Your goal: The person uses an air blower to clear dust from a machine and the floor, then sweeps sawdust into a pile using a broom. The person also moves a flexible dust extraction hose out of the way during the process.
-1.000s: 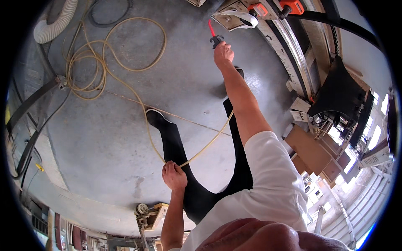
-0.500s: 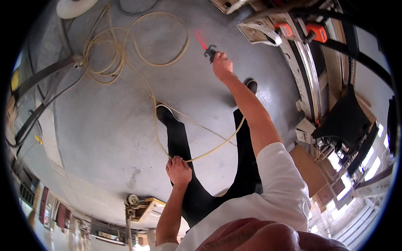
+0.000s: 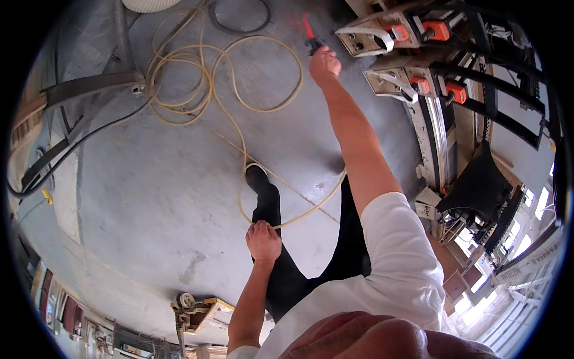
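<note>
Grey concrete floor spreads beneath us, and our black hand tool, with a blurred red tip, is near the top of the frame, its long axis running toward the upper edge, leaning slightly left. Our right hand is nearer, fingers closed around its grip; our left hand, lower centre and well apart, is curled shut on the yellowish hose, which arcs up behind our right forearm and loops across the upper left. Right of the tool stands a metal end plate with a white strap. Compared with half a second ago, the tool sits higher in the frame and that plate shows more fully.
</note>
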